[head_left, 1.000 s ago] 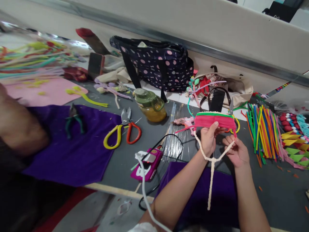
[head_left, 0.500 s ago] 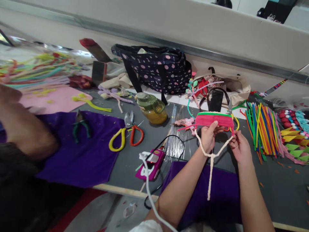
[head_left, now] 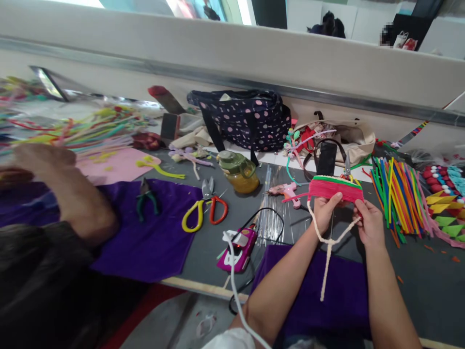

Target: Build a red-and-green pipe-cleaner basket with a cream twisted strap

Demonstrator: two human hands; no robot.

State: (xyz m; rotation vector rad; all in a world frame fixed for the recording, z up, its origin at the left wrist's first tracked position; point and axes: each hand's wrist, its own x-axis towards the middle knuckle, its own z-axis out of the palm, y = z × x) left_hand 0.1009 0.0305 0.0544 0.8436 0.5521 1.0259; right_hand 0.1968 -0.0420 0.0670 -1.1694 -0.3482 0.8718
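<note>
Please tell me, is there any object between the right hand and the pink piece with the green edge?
No, nothing visible: the right hand touches the pink piece at its right end, and the left hand grips its lower edge. The cream cord hangs below, not between.

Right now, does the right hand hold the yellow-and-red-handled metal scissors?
No, the scissors lie untouched, apart from the right hand.

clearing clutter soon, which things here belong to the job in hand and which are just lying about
Job in hand:
red-and-green piece, in the left hand and right hand
cream cord hanging below it
pink glue gun and coloured stems, probably

Apparently just lying about:
green-lidded bottle
spotted bag
cream bag
</note>
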